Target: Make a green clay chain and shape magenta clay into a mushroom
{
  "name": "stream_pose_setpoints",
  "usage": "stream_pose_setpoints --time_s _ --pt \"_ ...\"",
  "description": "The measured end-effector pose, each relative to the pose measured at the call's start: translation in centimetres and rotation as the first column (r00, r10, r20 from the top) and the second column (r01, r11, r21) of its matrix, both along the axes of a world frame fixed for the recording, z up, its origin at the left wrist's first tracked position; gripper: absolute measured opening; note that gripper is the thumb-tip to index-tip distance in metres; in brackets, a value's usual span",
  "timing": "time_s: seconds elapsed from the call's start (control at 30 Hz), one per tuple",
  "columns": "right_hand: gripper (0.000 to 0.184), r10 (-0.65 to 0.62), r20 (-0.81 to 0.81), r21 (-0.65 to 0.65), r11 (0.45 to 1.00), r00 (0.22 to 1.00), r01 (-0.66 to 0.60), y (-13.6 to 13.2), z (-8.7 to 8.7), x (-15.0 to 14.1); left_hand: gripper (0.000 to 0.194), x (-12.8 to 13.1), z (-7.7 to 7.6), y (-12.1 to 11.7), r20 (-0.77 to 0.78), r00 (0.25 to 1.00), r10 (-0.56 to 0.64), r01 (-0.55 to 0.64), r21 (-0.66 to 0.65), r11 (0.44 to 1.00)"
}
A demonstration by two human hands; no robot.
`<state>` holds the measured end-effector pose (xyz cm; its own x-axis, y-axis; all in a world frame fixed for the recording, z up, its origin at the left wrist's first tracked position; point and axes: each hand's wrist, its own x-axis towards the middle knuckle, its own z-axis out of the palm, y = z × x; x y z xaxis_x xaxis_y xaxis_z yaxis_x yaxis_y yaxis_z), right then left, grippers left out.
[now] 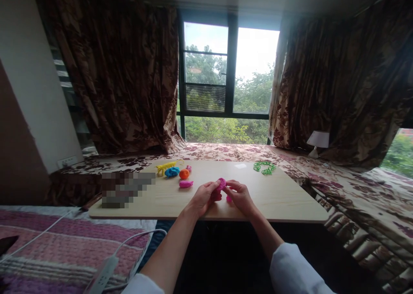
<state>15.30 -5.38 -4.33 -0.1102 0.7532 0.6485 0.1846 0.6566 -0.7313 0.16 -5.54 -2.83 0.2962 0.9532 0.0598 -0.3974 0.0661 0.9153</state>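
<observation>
Over the near middle of the table (pixel 267 195), my left hand (pixel 205 197) is closed on a bright pink piece (pixel 221 184), soft-looking and rounded at the top; its exact kind is too small to make out. My right hand (pixel 239 195) pinches the right side of the same piece with thumb and forefinger. More pink (pixel 229 198) shows beneath the right fingers, and I cannot tell whether it is joined to the held piece. To the left of my hands lie a pink roll (pixel 186 184), an orange ball (pixel 184 174), a blue bundle (pixel 172 171) and a small pink bit (pixel 189 168).
A yellow long-shaped thing (pixel 165 168) lies behind the blue bundle. Green looped pieces (pixel 264 168) form an arc at the back right, near a white slip (pixel 240 165). A blurred patch (pixel 125 190) covers the table's left. A power strip (pixel 102 274) rests on the bed (pixel 48 242).
</observation>
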Motion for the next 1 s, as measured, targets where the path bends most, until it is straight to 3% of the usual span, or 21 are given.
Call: stream_pose_setpoints --time_s 0.27,0.47,0.63,0.83,1.0 --pt "0.021 0.023 0.023 0.0 1.0 0.999 -0.023 -0.2 0.3 0.2 0.015 0.1 -0.4 0.6 0.047 0.999 0.007 -0.005 -0.049 0.999" --pt "0.045 0.061 -0.111 -0.122 0.99 0.992 -0.075 0.0 0.2 -0.1 0.015 -1.0 -0.7 1.0 0.17 0.985 0.014 0.003 -0.102 0.995" --pt "0.029 0.02 -0.13 -0.114 0.993 0.991 -0.035 0.4 -0.2 -0.1 0.02 -1.2 -0.8 0.8 0.234 0.972 0.02 0.009 -0.123 0.992" --pt "0.026 -0.057 -0.175 -0.094 0.995 0.983 0.041 0.5 -0.3 0.0 0.023 0.9 -0.8 -0.5 0.206 0.978 0.019 -0.022 0.015 1.0" --pt "0.025 0.022 -0.099 -0.025 0.999 0.995 -0.024 -0.1 0.1 -0.3 0.019 2.0 -1.0 0.2 0.338 0.932 0.132 -0.113 -0.073 0.991"
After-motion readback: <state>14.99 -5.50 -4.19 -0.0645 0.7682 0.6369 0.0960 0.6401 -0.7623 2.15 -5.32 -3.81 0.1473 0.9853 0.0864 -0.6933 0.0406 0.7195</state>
